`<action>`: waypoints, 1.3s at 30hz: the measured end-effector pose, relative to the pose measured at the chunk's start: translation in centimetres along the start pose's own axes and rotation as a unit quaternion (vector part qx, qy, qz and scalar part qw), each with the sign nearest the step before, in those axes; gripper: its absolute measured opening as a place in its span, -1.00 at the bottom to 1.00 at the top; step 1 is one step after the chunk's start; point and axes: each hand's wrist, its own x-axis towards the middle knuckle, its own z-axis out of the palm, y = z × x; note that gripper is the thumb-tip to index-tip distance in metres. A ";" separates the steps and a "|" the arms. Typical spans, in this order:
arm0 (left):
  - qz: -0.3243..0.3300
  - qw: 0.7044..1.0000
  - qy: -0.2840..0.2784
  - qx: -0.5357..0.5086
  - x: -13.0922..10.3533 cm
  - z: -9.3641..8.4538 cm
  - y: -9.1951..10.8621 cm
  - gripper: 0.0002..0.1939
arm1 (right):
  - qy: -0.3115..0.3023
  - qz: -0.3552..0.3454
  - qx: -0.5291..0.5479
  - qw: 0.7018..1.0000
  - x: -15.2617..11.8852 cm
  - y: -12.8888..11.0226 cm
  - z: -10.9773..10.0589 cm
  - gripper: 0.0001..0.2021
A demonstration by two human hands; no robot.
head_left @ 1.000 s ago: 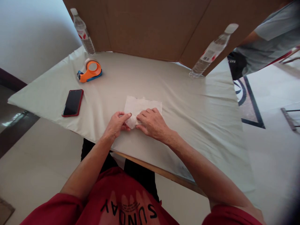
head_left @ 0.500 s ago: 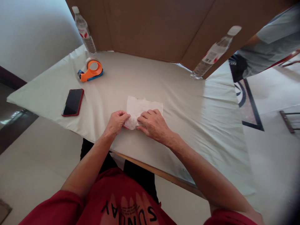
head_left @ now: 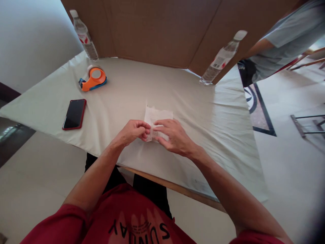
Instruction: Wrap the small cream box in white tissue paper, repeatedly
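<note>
A thin white sheet that looks like tissue paper (head_left: 160,113) lies at the near middle of the table, with its lower part doubled over. My left hand (head_left: 134,130) is closed in a pinch at the sheet's left edge, thumb against fingers. Over the right side of the sheet, my right hand (head_left: 174,136) has its fingers stretched and spread, with the thumb apart from them. Whether its fingertips touch the sheet, I cannot tell. Part of the sheet is hidden behind both hands.
An orange tape dispenser (head_left: 92,80) and a dark phone in a red case (head_left: 74,114) lie on the left of the cloth-covered table (head_left: 127,84). Water bottles stand at the left (head_left: 85,37) and right (head_left: 219,61), before a cardboard panel (head_left: 157,30). A person (head_left: 291,44) is beyond it.
My left hand has moved right, and the sheet's left edge has come inward with it. My right hand's fingers have straightened and spread. The whole view has shifted slightly.
</note>
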 end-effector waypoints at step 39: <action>0.305 0.763 0.086 0.564 -1.0 2.1 -2.6 -0.82 | 0.132 0.354 0.238 0.895 -1.2 0.8 3.4 -0.74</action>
